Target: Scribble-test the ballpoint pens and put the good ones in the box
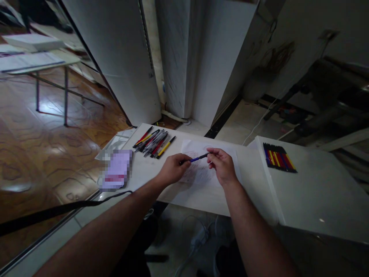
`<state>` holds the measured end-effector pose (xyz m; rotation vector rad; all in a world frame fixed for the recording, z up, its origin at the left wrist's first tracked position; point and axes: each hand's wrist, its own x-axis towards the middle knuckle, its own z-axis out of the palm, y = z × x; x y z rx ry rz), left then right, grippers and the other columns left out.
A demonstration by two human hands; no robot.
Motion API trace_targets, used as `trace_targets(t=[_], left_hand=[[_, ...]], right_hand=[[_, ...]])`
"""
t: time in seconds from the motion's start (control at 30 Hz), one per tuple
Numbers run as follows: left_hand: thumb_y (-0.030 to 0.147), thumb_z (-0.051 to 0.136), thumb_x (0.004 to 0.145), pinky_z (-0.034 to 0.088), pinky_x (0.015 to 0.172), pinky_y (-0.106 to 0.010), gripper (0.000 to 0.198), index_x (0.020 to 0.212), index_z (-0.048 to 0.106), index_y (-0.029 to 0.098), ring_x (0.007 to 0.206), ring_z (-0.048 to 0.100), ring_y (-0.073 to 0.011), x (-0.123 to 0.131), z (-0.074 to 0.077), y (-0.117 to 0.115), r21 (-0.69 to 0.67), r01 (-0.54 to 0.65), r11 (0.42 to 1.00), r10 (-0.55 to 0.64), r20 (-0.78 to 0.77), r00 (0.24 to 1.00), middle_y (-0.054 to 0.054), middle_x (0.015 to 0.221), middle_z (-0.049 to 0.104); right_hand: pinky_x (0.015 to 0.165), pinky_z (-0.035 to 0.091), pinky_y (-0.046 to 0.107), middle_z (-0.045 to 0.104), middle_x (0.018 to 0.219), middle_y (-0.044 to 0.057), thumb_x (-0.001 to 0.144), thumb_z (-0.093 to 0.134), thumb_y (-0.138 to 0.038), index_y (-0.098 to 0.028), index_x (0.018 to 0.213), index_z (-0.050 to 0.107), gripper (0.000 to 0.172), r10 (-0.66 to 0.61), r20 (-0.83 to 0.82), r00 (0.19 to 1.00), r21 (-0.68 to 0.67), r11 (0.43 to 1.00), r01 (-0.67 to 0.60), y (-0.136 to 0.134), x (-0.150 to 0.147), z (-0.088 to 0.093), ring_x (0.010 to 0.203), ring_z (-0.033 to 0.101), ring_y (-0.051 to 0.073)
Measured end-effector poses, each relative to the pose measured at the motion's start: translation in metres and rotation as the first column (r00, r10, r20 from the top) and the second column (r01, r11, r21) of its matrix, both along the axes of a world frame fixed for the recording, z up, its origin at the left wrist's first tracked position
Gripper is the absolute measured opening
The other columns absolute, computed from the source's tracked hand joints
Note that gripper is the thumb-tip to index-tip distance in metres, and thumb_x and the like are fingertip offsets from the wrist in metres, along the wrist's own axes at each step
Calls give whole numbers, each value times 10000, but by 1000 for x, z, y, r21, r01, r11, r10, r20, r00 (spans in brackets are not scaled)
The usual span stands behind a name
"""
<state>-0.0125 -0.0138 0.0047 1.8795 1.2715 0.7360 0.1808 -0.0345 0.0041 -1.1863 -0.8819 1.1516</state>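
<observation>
A blue and black pen (195, 159) is held level between my two hands, above a white sheet of paper (188, 144) covered in scribbles. My left hand (173, 167) pinches its left end. At the other end, the fingertips of my right hand (221, 164) close on the black part. Left of the paper lies a loose pile of pens (154, 143) in red, yellow, black and clear. To the right, a row of red, yellow and blue pens (279, 157) with black ends lies side by side on a raised white surface.
A blurred-out purple item (117, 168) sits at the left edge of the white table (201, 204). A black strap (66, 207) crosses at lower left. White panels rise behind the table. A folding table (43, 63) stands at far left.
</observation>
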Motion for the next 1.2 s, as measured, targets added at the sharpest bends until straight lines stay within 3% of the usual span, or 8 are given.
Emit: trace_targets(t=[0.13, 0.5, 0.67, 0.83, 1.0, 1.2], left_hand=[[231, 595, 788, 456, 667, -254, 194, 912, 732, 173, 699, 608, -144, 0, -1, -1, 14, -2, 1000, 1, 13, 1000, -22, 806, 712], [180, 642, 731, 470, 680, -253, 182, 894, 724, 178, 694, 591, -133, -2, 0, -2, 62, -19, 998, 18, 18, 1000, -14, 789, 693], [212, 620, 768, 475, 692, -260, 186, 909, 739, 185, 689, 597, -142, -1, 1, -2, 52, -41, 998, 40, 12, 999, -14, 757, 697], [232, 602, 792, 471, 701, -259, 203, 924, 748, 182, 697, 602, -144, -1, -1, -1, 45, -35, 998, 35, 12, 999, -21, 780, 713], [220, 606, 787, 464, 694, -261, 195, 913, 748, 175, 688, 596, -141, -1, 1, -2, 43, -11, 999, 11, 5, 1000, -23, 789, 710], [185, 650, 745, 467, 691, -257, 170, 890, 737, 177, 681, 586, -133, -1, 4, -3, 58, -26, 998, 27, -9, 1000, -14, 767, 696]], right_hand=[[432, 404, 196, 605, 575, -21, 674, 740, -277, -165, 830, 700, 196, -4, 44, 999, 7, 1000, 3, -1, -1, -2, 508, 514, 89], [429, 396, 205, 613, 589, -17, 648, 786, -343, -170, 676, 619, 242, -24, 53, 998, -34, 999, 26, -3, -5, -3, 501, 501, 86], [429, 389, 214, 620, 637, -15, 648, 782, -370, -175, 791, 654, 273, 2, 21, 1000, -49, 999, -1, -4, -3, -1, 508, 495, 87], [429, 382, 204, 627, 676, -14, 646, 751, -286, -181, 941, 677, 322, 45, -18, 999, -36, 998, -46, -4, -1, 2, 532, 503, 90], [429, 375, 205, 584, 574, -38, 652, 729, -237, -175, 854, 685, 216, 54, 2, 999, -7, 999, -54, -4, -1, 1, 494, 479, 85], [425, 386, 209, 578, 553, -39, 645, 757, -296, -174, 733, 641, 189, 25, 50, 998, -36, 999, -24, -4, -2, -1, 475, 483, 85]])
